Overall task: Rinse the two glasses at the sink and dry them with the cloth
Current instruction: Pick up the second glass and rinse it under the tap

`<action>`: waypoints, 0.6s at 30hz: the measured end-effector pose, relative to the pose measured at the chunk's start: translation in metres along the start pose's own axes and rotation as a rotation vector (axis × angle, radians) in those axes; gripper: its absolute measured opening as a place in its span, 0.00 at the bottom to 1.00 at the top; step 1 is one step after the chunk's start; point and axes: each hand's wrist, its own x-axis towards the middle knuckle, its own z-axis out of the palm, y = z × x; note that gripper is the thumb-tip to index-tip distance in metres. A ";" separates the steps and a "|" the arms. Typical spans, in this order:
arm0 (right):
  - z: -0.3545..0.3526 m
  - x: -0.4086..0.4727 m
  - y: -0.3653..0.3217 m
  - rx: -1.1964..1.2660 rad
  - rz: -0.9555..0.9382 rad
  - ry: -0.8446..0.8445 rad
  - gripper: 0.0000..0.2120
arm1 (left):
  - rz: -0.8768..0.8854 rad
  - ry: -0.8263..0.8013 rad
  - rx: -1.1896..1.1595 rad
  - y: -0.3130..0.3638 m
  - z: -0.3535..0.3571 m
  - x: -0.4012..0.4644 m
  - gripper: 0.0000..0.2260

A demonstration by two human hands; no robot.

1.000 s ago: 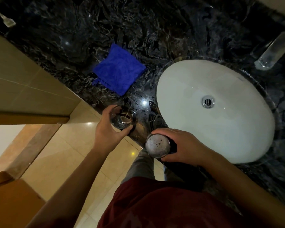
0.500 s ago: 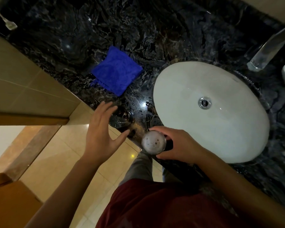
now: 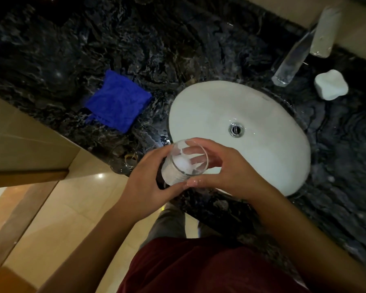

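Centrally, both hands gripped one clear glass (image 3: 185, 162) above the near-left rim of the white sink (image 3: 262, 149). The left hand (image 3: 145, 182) wrapped its fingers and thumb round the lower body of the glass from the 8 o'clock side. The right hand (image 3: 222, 169) curled round the upper body from the 3 o'clock side, fingers visible through the wall. The glass was tilted, mouth toward the camera. The second glass (image 3: 128, 160) stood on the dark marble counter (image 3: 178, 49) at 9 o'clock of the held glass, near the counter edge and apart from both hands. The blue cloth (image 3: 117, 102) lay folded on the counter at 10 o'clock of the sink. A white soap bar (image 3: 331, 84) lay at 2 o'clock.
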 end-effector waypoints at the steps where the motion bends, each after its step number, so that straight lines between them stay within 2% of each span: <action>1: -0.003 -0.002 0.000 0.001 0.001 0.018 0.38 | -0.003 -0.009 -0.004 0.002 0.001 0.004 0.35; 5: -0.017 -0.009 -0.002 0.020 0.011 0.056 0.41 | 0.026 -0.055 -0.082 0.020 0.004 0.018 0.34; 10: -0.029 -0.019 -0.001 0.036 0.034 0.100 0.38 | 0.022 -0.095 -0.171 0.042 0.016 0.033 0.29; 18: -0.048 -0.032 0.011 0.006 0.076 0.161 0.35 | -0.025 -0.157 -0.244 0.041 0.045 0.054 0.33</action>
